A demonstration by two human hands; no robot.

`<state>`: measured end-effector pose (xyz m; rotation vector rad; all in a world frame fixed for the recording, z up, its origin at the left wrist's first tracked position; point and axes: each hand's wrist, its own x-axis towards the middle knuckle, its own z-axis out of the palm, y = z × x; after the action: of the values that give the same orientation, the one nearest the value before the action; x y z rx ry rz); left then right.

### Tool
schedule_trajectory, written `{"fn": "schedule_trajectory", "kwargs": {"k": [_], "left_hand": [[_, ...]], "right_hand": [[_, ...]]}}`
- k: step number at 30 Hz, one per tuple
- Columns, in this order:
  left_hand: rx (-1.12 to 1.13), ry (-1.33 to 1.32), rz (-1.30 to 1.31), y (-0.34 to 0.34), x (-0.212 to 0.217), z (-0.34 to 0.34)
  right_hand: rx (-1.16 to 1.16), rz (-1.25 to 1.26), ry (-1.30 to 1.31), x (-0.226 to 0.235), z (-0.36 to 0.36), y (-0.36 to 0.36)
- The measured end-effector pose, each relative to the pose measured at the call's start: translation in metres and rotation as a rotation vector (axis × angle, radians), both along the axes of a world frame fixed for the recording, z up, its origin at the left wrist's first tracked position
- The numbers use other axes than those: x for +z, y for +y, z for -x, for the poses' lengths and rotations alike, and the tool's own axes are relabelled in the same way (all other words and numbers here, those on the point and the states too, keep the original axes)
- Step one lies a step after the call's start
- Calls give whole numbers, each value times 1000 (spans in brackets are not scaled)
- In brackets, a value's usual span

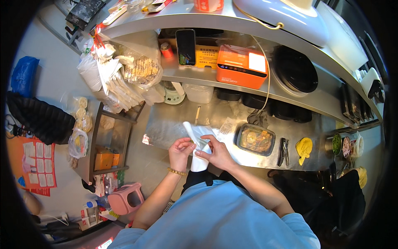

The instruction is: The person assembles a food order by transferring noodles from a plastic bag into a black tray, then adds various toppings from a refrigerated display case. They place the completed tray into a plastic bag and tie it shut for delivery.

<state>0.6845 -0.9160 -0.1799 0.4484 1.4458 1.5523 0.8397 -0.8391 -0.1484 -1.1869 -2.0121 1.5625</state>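
Note:
A thin white sheet or bag [200, 164] hangs between my hands in front of my body; paper or plastic, I cannot tell. Its upper end is rolled or folded into a narrow tube that leans left. My left hand [180, 152] pinches its left edge, fingertips together. My right hand [217, 152] grips the other side between thumb and fingers. Just right of my right hand, a black takeaway container [256, 140] with a clear lid or film and cooked food inside stands on the steel counter [166, 118].
Black-handled tongs [283, 152] and a yellow cloth [304, 150] lie at the counter's right. Above runs a shelf with a phone [185, 47], an orange box-shaped device [242, 66] and black lids [295, 68]. Plastic bags [120, 70] hang at left; a pink stool [125, 198] stands below.

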Motion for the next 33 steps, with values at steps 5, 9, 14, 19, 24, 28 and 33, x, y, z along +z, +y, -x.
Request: {"fn": "schedule_trajectory", "kwargs": {"k": [5,9,14,19,24,28,33], "left_hand": [[-119,231,-37,4,-4,-22],[-54,370,-39,-9,1,-27],[-87,606,28,-21,-1,-28],[-72,20,76,-20,-6,-19],[-22,-209,102,-13,4,-20],[-184,-184,94,-11,5,-22],[-266,-126,80,1,-6,-31]], "right_hand": [[-9,310,263,-44,-12,18],[-7,765,212,-26,-11,20],[-83,378,242,-48,-4,14],[-9,-497,111,-10,-3,-6],[62,-702,58,-6,-12,-10],[-52,39,136,-5,-26,-6],[-260,108,222,-45,-22,-10]]}}
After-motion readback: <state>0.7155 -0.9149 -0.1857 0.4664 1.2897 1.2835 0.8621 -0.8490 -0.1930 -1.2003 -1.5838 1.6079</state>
